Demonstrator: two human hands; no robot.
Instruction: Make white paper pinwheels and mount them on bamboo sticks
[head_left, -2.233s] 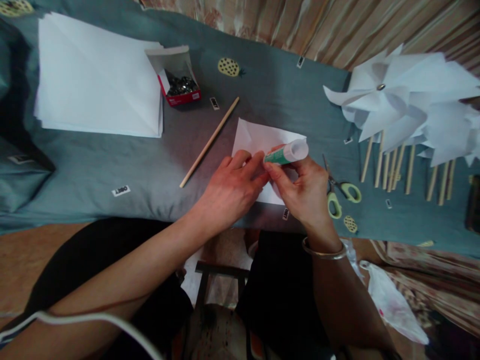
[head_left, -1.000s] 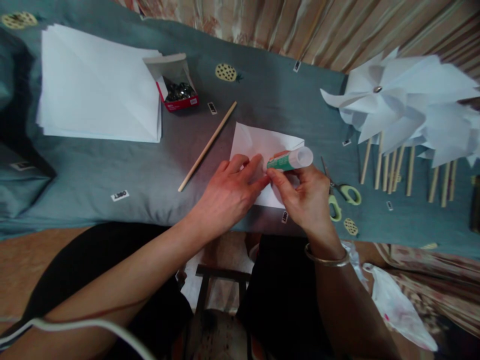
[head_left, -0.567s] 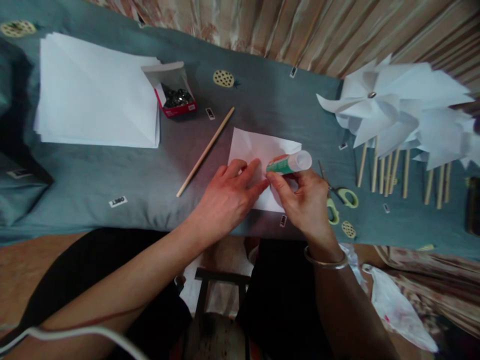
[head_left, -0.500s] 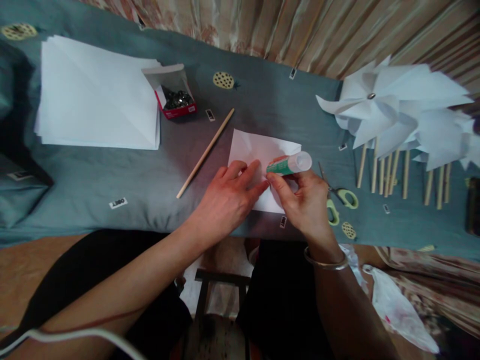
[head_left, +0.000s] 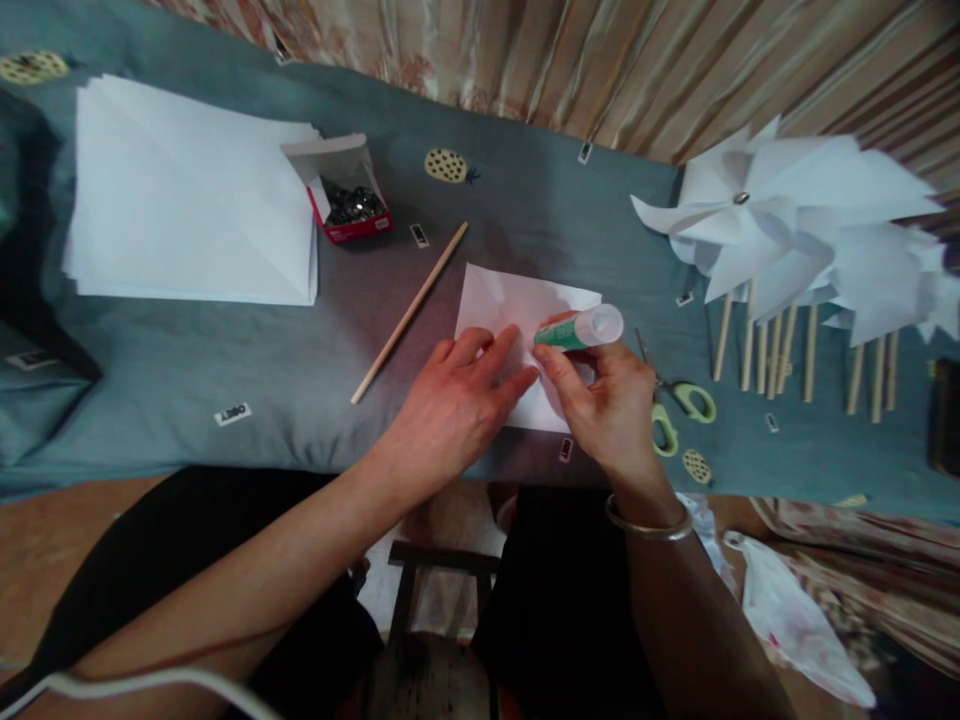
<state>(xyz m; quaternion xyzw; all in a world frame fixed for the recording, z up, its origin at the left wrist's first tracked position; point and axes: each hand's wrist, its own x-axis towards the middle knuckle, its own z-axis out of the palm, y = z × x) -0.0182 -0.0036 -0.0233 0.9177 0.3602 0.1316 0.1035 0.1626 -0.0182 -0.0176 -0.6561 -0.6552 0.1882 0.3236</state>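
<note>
A white square of paper [head_left: 517, 300] lies on the grey-blue cloth [head_left: 225, 350] in front of me. My left hand [head_left: 457, 400] lies flat on the paper's near left part, fingers spread and pressing it down. My right hand [head_left: 611, 400] grips a green and white glue stick [head_left: 577, 328], held almost level with its tip down on the paper beside my left fingertips. A thin wooden stick [head_left: 409, 312] lies slanted just left of the paper.
A stack of white sheets [head_left: 187, 200] and an open red box of metal pins [head_left: 349, 200] sit at far left. Green-handled scissors [head_left: 675, 395] lie right of my hand. Several white paper pinwheels [head_left: 787, 230] on wooden sticks fill the right side.
The view has shifted slightly, so everything sits a little lower in frame. Both hands, the glue stick and the paper hold nearly the same pose.
</note>
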